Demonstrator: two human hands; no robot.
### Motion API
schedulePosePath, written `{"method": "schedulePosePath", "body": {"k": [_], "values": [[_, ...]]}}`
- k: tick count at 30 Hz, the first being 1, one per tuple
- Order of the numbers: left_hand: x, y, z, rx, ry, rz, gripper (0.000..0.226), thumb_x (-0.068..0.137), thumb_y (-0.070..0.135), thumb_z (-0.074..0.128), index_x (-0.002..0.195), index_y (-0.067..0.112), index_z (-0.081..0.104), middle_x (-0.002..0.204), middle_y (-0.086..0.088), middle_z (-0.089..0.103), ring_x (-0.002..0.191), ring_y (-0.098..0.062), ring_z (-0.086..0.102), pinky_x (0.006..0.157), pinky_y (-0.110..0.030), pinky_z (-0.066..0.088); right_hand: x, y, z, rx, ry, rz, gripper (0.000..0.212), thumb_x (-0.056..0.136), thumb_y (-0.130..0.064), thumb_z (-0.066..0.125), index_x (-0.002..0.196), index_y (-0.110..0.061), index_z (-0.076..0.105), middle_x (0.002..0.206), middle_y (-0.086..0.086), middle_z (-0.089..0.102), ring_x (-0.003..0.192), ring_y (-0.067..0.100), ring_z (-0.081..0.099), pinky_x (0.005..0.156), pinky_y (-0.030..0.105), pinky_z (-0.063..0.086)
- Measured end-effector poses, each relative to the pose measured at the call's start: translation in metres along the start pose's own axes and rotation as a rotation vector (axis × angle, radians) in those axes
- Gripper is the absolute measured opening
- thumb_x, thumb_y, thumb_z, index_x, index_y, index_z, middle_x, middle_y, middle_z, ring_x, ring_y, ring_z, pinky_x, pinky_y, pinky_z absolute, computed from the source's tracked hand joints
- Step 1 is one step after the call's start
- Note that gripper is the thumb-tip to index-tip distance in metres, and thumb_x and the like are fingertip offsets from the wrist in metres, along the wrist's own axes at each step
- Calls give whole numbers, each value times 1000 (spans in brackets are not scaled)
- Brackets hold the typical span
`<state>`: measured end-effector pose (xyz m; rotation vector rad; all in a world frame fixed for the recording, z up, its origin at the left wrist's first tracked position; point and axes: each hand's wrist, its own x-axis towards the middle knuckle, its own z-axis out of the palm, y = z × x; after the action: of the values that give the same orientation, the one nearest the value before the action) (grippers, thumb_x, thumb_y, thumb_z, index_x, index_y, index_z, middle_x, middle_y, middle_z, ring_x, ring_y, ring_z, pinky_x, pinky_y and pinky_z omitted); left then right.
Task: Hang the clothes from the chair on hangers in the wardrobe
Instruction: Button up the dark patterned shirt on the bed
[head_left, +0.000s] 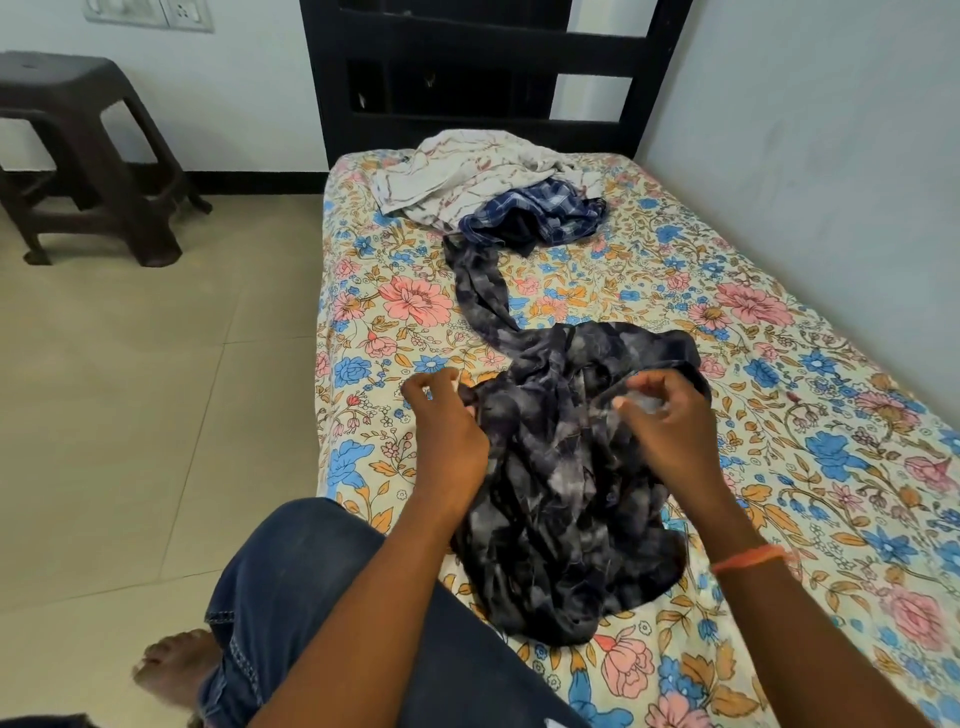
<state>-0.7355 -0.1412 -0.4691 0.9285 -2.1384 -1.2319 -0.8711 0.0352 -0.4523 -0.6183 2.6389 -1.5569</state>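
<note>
Fingers of my left hand (441, 415) and right hand (660, 410) pinch the dark shirt (561, 493); I should find its collar first, then shake it flat.

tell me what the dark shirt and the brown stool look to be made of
Dark shirt: thin woven fabric, probably cotton or a blend, matte, with a mottled washed print; it crumples into soft folds.
Brown stool: moulded plastic by the look, with one-piece legs, rounded cut-outs and a dull sheen.

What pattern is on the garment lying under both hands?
Dark navy with mottled grey tie-dye blotches on the garment, seen in the head view.
</note>
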Motion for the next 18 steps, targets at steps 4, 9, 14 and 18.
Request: {"method": "schedulePosePath", "body": {"k": [4,9,14,18], "values": [[4,-3,10,123,82,90,62,89,-13,48,144,12,34,153,-3,11,120,-29,48,80,-34,51,80,42,-18,-554,17,-11,60,77,-18,74,131,-16,47,137,15,47,128,38,45,99,45,41],[1,-2,19,236,164,260,39,101,16,47,140,9,42,150,-11,31,135,-31,37,101,-50,45,131,64,-32,-650,-334,80,71,86,-9,68,148,-18,36,140,25,49,125,44,51,100,46,42],[-5,3,26,224,-12,408,57,101,44,42,150,17,32,158,-1,24,145,-17,24,116,-28,24,94,10,5,-435,-266,-72,13,92,-9,54,84,-12,64,75,5,63,64,20,58,50,16,39],[-3,15,25,-19,-176,332,60,98,54,37,154,37,24,157,14,29,143,5,22,111,-6,9,16,-50,41,-274,-846,-395,14,87,-6,57,97,-12,63,84,-2,67,75,-1,62,67,19,47]]}}
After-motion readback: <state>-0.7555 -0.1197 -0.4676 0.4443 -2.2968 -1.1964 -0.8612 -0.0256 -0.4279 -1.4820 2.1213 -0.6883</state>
